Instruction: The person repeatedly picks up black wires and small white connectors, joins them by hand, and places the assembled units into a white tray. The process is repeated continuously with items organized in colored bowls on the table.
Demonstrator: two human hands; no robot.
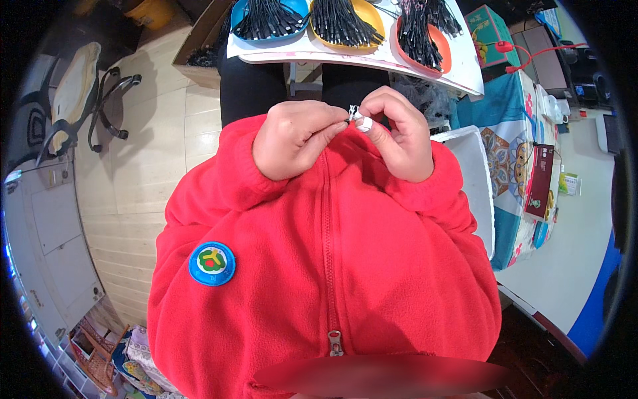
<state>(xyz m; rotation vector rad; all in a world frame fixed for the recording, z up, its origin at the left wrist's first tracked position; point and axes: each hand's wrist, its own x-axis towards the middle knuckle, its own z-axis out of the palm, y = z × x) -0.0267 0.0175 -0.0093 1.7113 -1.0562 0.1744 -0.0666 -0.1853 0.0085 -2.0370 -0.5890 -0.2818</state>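
Note:
My left hand (299,136) is closed, its thumb and fingertips pinched together in front of my chest. Opposite it, my right hand (402,136) is also closed, thumb against the curled forefinger, with a white wrap (363,124) around the thumb tip. Between the fingertips of both hands sits a small black-and-white piece (353,112), too small to name and partly covered by the fingers. Beyond the hands, bundles of black cables with small metal plugs lie in a blue tray (271,38), a yellow tray (347,45) and an orange-red tray (446,53).
The trays stand on a white table (465,76) just ahead. A cardboard box (199,43) is left of it, and a wheeled chair (100,100) farther left. On my right are a white foam box (472,173) and a cloth-covered surface (502,133).

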